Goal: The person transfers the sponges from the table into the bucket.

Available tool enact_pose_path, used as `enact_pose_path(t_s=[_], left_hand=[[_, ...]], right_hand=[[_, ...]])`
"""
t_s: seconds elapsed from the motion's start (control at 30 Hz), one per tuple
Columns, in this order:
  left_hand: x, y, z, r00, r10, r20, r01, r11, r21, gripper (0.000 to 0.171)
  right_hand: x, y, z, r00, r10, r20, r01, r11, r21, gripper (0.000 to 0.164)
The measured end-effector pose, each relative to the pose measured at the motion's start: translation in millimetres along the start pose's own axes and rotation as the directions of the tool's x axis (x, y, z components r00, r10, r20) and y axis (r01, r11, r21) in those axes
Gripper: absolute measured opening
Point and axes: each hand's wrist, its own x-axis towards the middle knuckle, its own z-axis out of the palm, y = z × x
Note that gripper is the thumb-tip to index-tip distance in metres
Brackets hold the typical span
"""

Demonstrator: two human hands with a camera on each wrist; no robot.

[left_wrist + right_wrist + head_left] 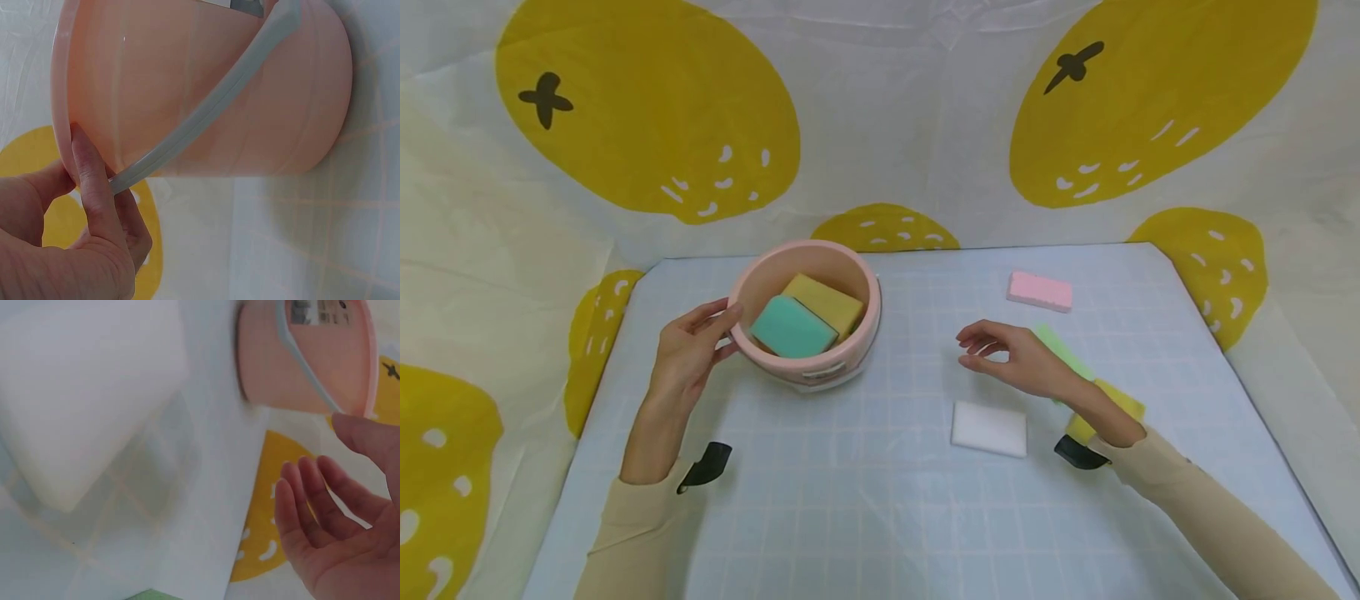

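- Head view: The left hand [688,354] pinches the left rim of the pink bucket [767,279], which stands upright at the left rear of the table [820,517].
- Head view: Inside the bucket, a teal sponge [793,327] rests in front of a mustard sponge [831,304].
- Head view: The right hand [1022,358] is poised bare above the table, its fingers loosely curved, the thumb apart from them.
- Head view: The white sponge [989,430] lies flat just nearside of the right fingertips, long axis roughly side to side; the right hand is the nearer.
- Head view: A pink sponge [1040,292] lies beyond that hand; a green sponge [1063,354] and a yellow sponge [1116,402] lie partly hidden beneath the forearm.
- Head view: The surface is a pale checked cover; hanging cloth with yellow fruit prints encloses it.
- Left wrist view: Thumb and fingers are clamped on the rim, beside the grey handle [212,115].
- Right wrist view: The fingers hold nothing; white sponge and bucket are both clear of them.
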Motion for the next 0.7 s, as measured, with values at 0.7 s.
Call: enact_pose_path(t_s=[0.7], left_hand=[[-0.5, -0.5, -1.8, 0.999, 0.031, 0.031, -0.029, 0.997, -0.076, 0.072]], right_hand=[[-43.8, 36.4, 25.3, 0.996, -0.012, 0.086, 0.017, 0.998, -0.055, 0.036]])
